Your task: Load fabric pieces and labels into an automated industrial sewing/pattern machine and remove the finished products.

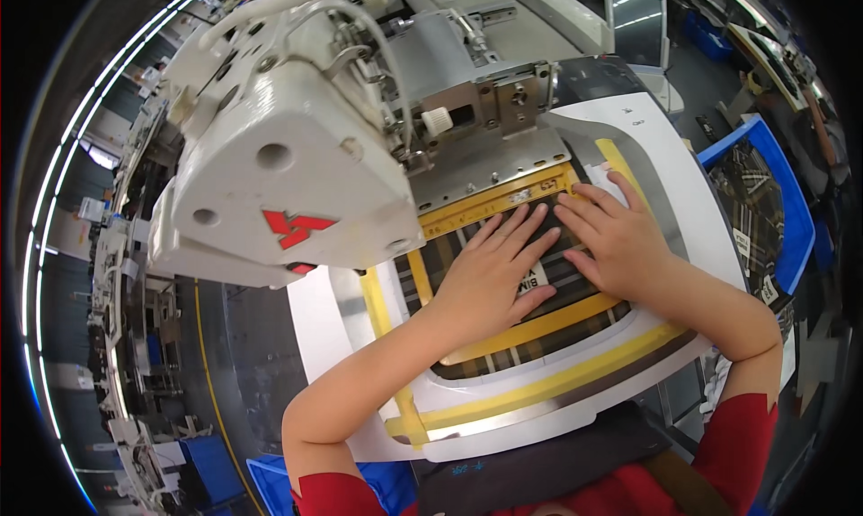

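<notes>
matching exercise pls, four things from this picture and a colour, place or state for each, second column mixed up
1. machine head
2. framed plaid fabric
3. sleeves
4. cloth-filled bin

A. red
B. blue, at the picture's right
C. white, with a red emblem
D. partly covered by the left hand and right hand

Pairs: 1-C; 2-D; 3-A; 4-B

We've got dark brown-and-black plaid cloth (497,361) crossed by flat golden-yellow strips (539,328), paler yellow tape (557,380) along the near edge of the flat white board (697,192), and a red angular emblem (310,222) blazing on the glossy white machine head (306,170)!
</notes>
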Tool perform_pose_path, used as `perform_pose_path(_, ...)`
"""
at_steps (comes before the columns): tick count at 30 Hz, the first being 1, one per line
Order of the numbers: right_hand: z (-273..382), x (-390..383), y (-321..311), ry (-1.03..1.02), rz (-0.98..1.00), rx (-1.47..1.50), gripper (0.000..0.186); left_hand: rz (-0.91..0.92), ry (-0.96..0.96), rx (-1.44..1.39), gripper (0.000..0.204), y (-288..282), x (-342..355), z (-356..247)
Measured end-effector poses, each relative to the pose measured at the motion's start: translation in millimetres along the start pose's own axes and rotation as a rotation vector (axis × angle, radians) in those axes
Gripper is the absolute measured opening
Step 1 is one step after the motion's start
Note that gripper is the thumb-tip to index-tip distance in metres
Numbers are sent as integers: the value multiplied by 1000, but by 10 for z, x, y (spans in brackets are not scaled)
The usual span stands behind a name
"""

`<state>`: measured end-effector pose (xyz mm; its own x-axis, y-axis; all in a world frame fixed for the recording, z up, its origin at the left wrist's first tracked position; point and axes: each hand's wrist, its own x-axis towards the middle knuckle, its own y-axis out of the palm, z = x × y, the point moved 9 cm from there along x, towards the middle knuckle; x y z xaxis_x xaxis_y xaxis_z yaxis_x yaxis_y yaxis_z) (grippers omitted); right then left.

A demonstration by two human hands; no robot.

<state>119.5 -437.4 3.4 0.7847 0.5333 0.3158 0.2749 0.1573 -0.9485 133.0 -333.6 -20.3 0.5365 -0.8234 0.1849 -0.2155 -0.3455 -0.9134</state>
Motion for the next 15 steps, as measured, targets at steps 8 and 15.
perform_pose_path(8, -51, -12, 25, 20, 30, -7, 50, 10, -157, 60, 59, -258, -564, -1)
perform_pose_path(15, 0, -4, 50, -10, 10, -13, 48, -29, -288, 177, 55, -331, -886, 139)
